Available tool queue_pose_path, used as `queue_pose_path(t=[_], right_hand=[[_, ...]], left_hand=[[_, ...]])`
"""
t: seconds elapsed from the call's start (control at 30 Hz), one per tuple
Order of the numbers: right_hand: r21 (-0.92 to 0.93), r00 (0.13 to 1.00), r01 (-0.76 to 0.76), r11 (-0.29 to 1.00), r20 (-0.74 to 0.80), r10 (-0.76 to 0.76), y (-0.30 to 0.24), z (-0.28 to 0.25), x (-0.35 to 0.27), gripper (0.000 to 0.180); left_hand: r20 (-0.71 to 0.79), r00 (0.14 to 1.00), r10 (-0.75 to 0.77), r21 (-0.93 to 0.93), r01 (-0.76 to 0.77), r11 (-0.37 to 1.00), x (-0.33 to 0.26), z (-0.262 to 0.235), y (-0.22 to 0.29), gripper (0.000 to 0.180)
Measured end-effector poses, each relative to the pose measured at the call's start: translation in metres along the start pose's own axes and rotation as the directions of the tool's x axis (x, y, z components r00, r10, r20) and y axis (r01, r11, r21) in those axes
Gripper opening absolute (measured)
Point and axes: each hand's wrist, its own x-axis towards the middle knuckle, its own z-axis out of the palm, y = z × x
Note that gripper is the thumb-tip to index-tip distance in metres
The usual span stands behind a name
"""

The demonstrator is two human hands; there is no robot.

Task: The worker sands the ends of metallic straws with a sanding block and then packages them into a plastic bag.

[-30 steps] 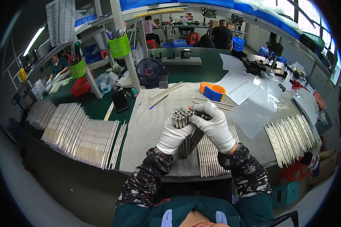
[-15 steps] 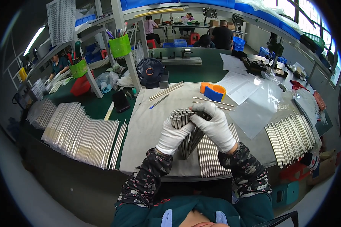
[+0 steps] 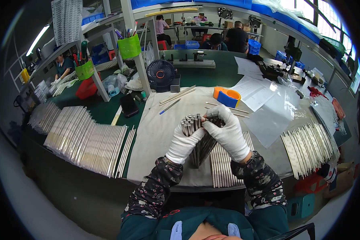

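A bundle of thin metal rods (image 3: 191, 125) stands on end over the grey cloth, its upper ends facing me. My left hand (image 3: 182, 143), in a white glove, is wrapped round the bundle from the left. My right hand (image 3: 229, 133), gloved too, is closed round rods at the bundle's right side, thumb and fingers near the rod tops. Below the hands the rods fan out and lean, with dark gaps between them. A flat row of rods (image 3: 225, 168) lies on the cloth under my right wrist. The right fingertips partly hide what they pinch.
Rows of rods (image 3: 102, 148) lie at the left, and another row (image 3: 307, 149) at the right. Beyond my hands are an orange and blue tape dispenser (image 3: 227, 97), a pen (image 3: 170, 107) and loose rods (image 3: 177, 95). A fan (image 3: 160, 75) stands behind; plastic sheeting (image 3: 268, 124) lies right.
The view has shifted very slightly. Both hands keep their grip on the rods, with only a small movement of the right fingers at the rod tops.
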Motion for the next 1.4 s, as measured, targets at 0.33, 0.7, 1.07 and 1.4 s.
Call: queue_pose_path(t=[0.33,0.7,1.07,1.4], right_hand=[[-0.138,0.995,0.039,0.99,0.093,-0.026,-0.005,-0.002,0.004,0.024],[-0.065,0.997,0.01,0.998,0.079,-0.005,-0.011,0.003,0.006,0.03],[-0.106,0.998,0.036,0.994,0.046,-0.032,-0.016,0.009,0.005,0.024],[-0.242,0.99,0.133,0.961,0.073,-0.119,-0.017,0.01,0.008,0.02]], left_hand=[[0.035,0.999,0.004,-0.059,-0.002,0.998,-0.002,0.002,0.002,0.021],[0.084,0.996,0.03,0.013,-0.031,0.999,0.0,-0.002,0.011,0.017],[0.076,0.997,0.013,0.03,-0.016,0.999,-0.003,-0.009,0.002,0.019],[0.129,0.992,-0.011,-0.03,0.015,0.999,-0.002,-0.009,0.004,0.023]])
